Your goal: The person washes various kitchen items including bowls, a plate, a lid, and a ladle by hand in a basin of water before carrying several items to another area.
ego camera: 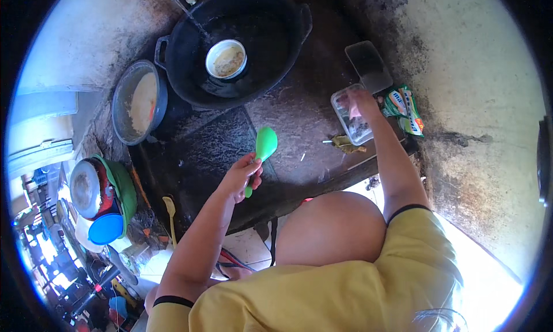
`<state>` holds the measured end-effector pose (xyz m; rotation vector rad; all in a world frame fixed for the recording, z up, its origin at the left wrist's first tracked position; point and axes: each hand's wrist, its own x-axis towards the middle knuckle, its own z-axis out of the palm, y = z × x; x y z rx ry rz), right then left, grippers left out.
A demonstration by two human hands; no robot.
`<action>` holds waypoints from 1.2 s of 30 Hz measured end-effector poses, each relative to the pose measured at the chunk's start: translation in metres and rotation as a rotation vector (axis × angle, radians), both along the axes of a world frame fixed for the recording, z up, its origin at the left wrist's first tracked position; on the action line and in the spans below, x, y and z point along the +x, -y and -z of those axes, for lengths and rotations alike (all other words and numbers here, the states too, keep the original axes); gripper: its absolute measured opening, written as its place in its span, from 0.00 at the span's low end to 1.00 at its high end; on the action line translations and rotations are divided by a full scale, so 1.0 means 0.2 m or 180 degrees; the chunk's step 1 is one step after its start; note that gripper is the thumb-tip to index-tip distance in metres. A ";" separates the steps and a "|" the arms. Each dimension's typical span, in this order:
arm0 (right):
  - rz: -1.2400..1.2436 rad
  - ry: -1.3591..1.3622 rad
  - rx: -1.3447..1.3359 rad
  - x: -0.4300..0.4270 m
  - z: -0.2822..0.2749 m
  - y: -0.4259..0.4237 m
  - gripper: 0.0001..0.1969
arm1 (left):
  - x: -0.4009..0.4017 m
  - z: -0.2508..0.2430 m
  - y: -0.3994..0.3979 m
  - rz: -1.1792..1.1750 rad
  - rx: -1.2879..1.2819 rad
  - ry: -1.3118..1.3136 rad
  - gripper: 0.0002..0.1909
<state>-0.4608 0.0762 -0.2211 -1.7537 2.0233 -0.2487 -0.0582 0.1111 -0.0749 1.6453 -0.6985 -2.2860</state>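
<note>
My left hand (244, 174) grips the handle of a green plastic rice scoop (266, 143), its rounded end pointing up and away over the dark tiled floor. At the right, my right hand (362, 102) reaches into a clear plastic container (359, 136). Something pink shows at its fingers, but the fingertips are partly hidden, so I cannot tell whether it is gripped. A second clear container (369, 64) lies just behind. Beyond my left hand, a large dark basin (276, 42) holds a small white bowl (226, 59) with cloudy contents, and a thin stream of water falls into the basin.
Left of the basin stands a grey bowl (160, 116) with pale contents. Green dish-soap packets (404, 109) lie by the right wall. A dried leaf (348, 144) is near the edge. Stacked pots, a green basin (126, 189) and a yellow spatula (170, 209) sit at left.
</note>
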 end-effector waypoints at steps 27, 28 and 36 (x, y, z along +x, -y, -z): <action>-0.0760 0.1770 -0.2062 1.29 -0.62 -0.10 0.11 | -0.12 -0.14 -0.01 -0.1420 0.0515 -0.1055 0.09; -0.0604 0.1990 -0.1949 1.27 -0.57 -0.05 0.11 | -0.13 -0.17 0.00 -0.1244 0.0481 -0.1123 0.09; 0.1391 0.5134 0.1641 0.99 -0.46 0.17 0.16 | 0.03 -0.14 0.06 0.1149 -0.0858 0.0111 0.17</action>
